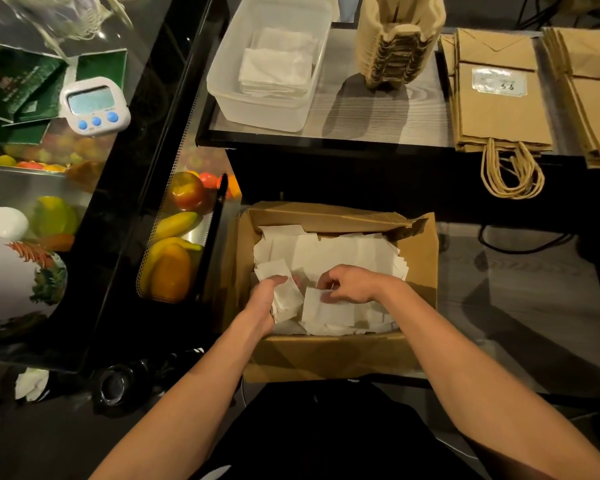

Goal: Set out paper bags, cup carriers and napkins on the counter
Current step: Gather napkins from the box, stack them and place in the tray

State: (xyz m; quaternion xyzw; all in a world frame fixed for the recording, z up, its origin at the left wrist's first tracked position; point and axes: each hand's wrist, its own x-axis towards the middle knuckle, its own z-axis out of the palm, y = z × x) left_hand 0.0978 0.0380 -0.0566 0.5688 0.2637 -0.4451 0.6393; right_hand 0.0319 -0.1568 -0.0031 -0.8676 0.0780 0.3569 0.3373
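Gripping napkin wad (286, 299) with left hand (265, 301), pinching loose napkin (326, 311) with right hand (352, 284) just beside, both down in cardboard box (326, 355). Clear tub (229, 98) on counter (378, 119) dead ahead, nearer left hand.

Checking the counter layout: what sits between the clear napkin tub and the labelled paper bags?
The stack of pulp cup carriers, standing on the counter, in the head view.

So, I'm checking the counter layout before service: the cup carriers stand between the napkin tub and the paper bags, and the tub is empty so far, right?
Not quite. The tub is not empty: the head view shows it already holds a stack of white napkins. The rest holds: the cup carriers stand between the tub and the paper bags.
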